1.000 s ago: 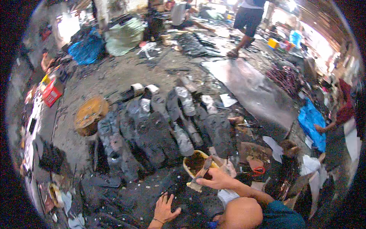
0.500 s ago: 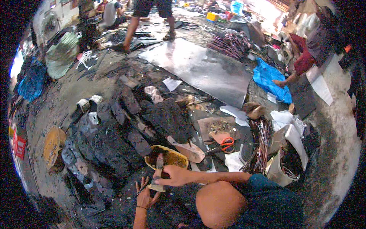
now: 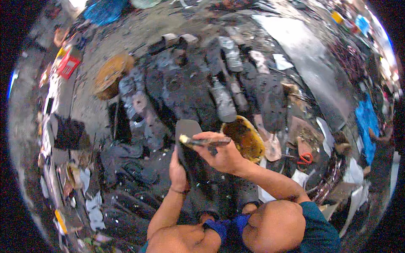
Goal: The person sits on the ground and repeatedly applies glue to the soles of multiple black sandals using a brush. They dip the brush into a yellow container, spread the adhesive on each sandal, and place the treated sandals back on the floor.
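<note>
Sole (image 3: 187, 139) gripped by closed left hand (image 3: 178, 173); right hand (image 3: 223, 154) clasps brush (image 3: 204, 142)

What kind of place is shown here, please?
Probably a floor-level shoe-making workshop. The left hand holds a dark shoe sole, the right hand a brush, beside a yellow glue bowl and rows of soles.

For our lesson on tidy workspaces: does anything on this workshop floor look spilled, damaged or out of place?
Nothing looks spilled. The dark shoe soles lie in rough rows on the floor, with paper scraps scattered among them. The left hand steadies one dark sole while the right hand holds a brush beside a yellow-stained bowl.
</note>
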The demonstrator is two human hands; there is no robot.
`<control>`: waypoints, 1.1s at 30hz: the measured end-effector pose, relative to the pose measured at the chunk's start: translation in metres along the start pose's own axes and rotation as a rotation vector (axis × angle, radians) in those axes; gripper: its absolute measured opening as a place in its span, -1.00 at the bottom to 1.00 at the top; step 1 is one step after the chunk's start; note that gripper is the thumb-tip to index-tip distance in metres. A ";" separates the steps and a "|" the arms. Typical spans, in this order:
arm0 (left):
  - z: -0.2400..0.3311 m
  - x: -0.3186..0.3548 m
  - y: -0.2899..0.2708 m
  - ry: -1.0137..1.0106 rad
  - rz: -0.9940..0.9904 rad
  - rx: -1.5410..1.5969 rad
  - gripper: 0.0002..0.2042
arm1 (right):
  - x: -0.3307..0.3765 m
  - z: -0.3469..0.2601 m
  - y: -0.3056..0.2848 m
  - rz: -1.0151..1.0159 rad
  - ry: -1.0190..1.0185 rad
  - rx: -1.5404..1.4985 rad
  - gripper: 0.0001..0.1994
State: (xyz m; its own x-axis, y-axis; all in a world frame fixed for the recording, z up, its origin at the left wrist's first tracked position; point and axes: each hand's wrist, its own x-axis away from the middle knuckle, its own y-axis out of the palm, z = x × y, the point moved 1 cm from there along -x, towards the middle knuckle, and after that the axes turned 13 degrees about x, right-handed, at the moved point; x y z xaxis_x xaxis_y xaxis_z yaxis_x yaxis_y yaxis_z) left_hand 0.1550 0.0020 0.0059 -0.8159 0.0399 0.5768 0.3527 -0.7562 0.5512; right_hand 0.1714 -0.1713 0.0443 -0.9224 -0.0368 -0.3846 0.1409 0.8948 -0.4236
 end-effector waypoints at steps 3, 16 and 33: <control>-0.016 0.015 -0.017 0.000 -0.080 0.275 -0.54 | -0.008 -0.010 -0.015 0.011 0.070 0.097 -0.77; -0.028 0.017 0.021 0.271 0.004 -0.137 -0.52 | 0.006 -0.011 -0.014 0.102 -0.078 0.108 -0.78; -0.040 0.077 -0.065 -0.305 -0.015 0.295 -0.21 | 0.034 0.010 0.011 -0.307 0.693 -0.381 -0.72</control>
State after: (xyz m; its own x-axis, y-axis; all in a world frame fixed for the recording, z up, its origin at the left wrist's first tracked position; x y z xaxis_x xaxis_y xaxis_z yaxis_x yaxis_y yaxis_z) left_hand 0.0513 0.0278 -0.0094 -0.6645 0.2741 0.6952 0.4942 -0.5366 0.6840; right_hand 0.1449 -0.1671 0.0178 -0.9292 -0.1329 0.3449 -0.1681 0.9830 -0.0742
